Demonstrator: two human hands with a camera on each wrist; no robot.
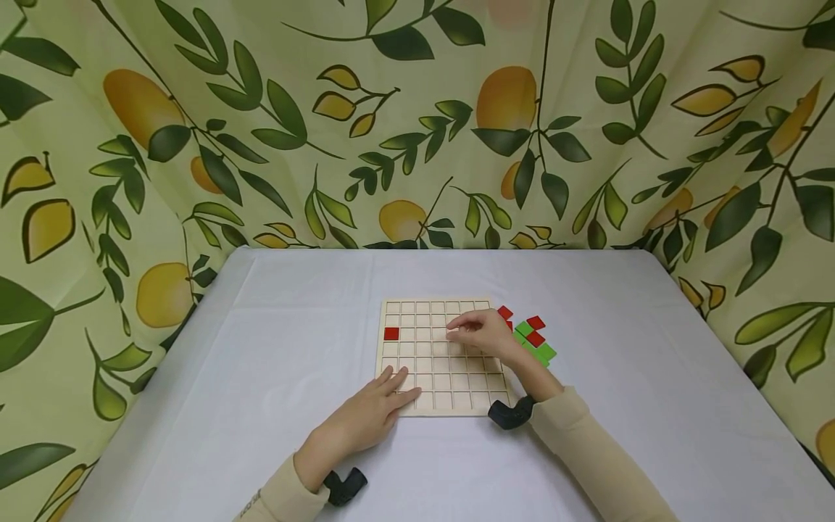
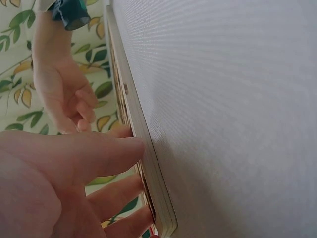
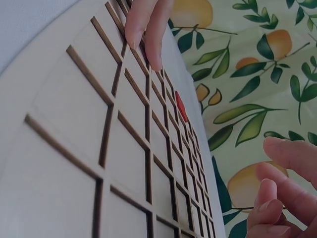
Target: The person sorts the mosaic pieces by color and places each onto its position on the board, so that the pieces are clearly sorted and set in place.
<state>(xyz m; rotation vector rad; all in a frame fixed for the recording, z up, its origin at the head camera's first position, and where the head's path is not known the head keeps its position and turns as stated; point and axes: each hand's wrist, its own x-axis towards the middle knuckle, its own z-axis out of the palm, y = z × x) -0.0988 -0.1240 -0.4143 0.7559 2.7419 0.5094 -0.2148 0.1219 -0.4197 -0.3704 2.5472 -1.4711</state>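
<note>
A pale wooden grid board lies on the table, with one red square tile in a cell near its left edge. My left hand rests on the board's lower left corner. Its fingers lie on the surface, and the thumb is at the board's edge in the left wrist view. Over the upper right cells hovers my right hand, thumb and forefinger apart. In the right wrist view the right hand's fingers are loosely bent, and no tile shows between them.
Loose red tiles and green tiles lie in a pile just right of the board, partly behind the right hand. A white cloth covers the table. A leaf-and-fruit patterned curtain stands behind it.
</note>
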